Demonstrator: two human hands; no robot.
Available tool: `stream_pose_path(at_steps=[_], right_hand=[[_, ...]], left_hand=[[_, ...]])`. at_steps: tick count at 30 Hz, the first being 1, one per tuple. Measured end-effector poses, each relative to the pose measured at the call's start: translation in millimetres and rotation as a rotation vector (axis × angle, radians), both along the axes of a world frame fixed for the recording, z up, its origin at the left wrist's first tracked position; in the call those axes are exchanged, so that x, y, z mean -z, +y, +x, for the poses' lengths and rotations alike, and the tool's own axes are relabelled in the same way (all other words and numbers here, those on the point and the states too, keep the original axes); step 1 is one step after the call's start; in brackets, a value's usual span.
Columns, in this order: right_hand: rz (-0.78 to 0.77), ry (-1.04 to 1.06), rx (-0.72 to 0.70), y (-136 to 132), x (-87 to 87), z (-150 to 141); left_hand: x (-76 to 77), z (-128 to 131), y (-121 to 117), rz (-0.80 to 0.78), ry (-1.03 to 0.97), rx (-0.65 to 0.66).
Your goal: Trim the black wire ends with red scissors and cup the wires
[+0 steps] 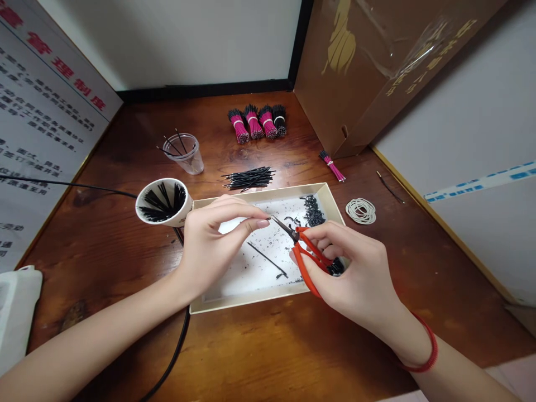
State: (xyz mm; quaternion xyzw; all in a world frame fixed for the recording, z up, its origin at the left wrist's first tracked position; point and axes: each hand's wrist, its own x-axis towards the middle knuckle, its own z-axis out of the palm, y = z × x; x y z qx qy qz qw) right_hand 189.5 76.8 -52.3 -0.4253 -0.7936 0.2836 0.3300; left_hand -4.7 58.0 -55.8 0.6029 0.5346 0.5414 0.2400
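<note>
The light, stiff red-handled scissors (307, 257) are held by their loops in the right hand (349, 268), their long axis angled with the blades up-left over the shallow cream tray (268, 192) mid-bench (104, 268), toward the left hand (218, 245), whose thumb and forefinger are pinched on something too fine to tell.

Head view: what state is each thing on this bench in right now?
Left hand, fingertips pinched together near the scissor tips
Right hand, gripping the scissors
Red-handled scissors, blades closed or nearly so
Paper cup, tilted, holding black wires
Plastic cup, upright, few wires inside
Wire bundles, tied, lying side by side
Loose black wires, unbound
Tray, holding scattered clippings
</note>
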Motion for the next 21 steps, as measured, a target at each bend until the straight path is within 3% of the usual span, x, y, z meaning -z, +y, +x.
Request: stream_pose_path(at_steps=[21], right_hand=[[0.026,-0.030,-0.033,-1.3,-2.2,2.3]], left_hand=[[-1.5,0.0,-0.6,-0.010,0.011,0.007]])
